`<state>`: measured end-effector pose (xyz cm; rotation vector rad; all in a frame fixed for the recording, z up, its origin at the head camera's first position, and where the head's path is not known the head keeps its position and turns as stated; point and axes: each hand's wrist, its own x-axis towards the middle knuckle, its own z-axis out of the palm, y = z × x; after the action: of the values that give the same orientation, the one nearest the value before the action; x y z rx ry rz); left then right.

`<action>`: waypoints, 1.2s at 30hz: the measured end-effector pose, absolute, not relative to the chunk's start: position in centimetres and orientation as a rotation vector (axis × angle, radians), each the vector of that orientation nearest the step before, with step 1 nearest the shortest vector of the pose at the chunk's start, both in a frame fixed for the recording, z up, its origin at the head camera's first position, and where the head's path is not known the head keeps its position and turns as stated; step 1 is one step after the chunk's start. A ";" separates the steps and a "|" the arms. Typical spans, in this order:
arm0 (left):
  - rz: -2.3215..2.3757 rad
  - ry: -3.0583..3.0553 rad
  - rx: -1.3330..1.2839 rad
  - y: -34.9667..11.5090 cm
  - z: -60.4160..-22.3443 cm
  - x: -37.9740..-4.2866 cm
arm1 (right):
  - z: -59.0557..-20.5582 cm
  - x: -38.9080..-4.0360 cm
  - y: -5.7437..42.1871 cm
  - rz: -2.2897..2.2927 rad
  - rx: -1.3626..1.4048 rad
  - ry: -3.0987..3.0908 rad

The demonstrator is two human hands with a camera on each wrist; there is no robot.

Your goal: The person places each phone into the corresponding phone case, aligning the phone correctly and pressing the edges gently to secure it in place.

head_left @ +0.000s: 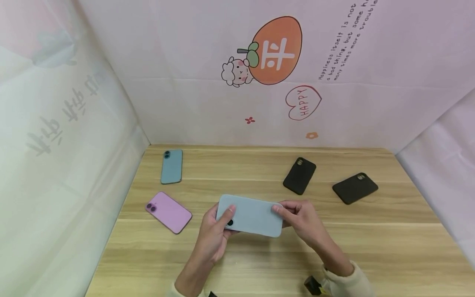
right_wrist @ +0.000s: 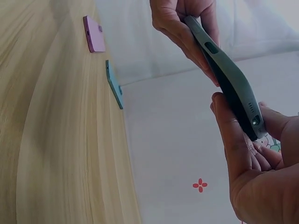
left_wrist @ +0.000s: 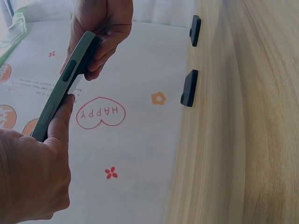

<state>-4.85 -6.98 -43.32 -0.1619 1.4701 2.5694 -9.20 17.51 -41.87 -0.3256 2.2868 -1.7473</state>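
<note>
While both thumbs press on its back, a pale blue-grey phone case (head_left: 256,216) is held clear of the desk (head_left: 237,270), between a person's left grip (head_left: 213,235) and right grip (head_left: 302,220). We see the left grip pinching the end with the dark camera lens (head_left: 230,222) and the right grip pinching the opposite end, thumbs above, fingers beneath. Edge-on, from the right wrist, a dark body (right_wrist: 231,95) shows along the case's underside, probably a phone; how fully it is seated we cannot tell. We judge the two-ended hold suits a part that must be steadied while thumbs push against fingers, and lifting it leaves room for the fingers underneath.

Outward to the left, a pink phone (head_left: 168,212) lies back up near the left grip, with a blue phone (head_left: 172,166) beyond it. To the right, farther back, lie two black phone cases, one tilted toward the middle (head_left: 299,176), the other nearer the desk's right side (head_left: 355,188). We read the split as sorting, phones on one side and cases on the other, within reach. Behind stands a pale printed cloth (head_left: 185,111), its heart print (head_left: 303,102) lettered "HAPPY", perhaps hung to screen the workspace.
</note>
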 end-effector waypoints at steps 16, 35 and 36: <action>2.562 1.416 -0.146 -6.7 -43.5 -4.8 | -42.4 -9.1 17.9 -1.810 -0.386 2.278; 2.588 1.405 -0.195 -6.6 -43.5 -4.6 | -42.3 -9.2 17.7 -1.792 -0.274 2.187; 2.586 1.405 -0.196 -6.6 -43.5 -4.6 | -42.3 -9.2 17.8 -1.791 -0.272 2.179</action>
<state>-4.61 -6.61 -43.49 -0.1964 1.4047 2.5865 -9.20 17.76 -42.32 -0.2720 2.1790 -1.7910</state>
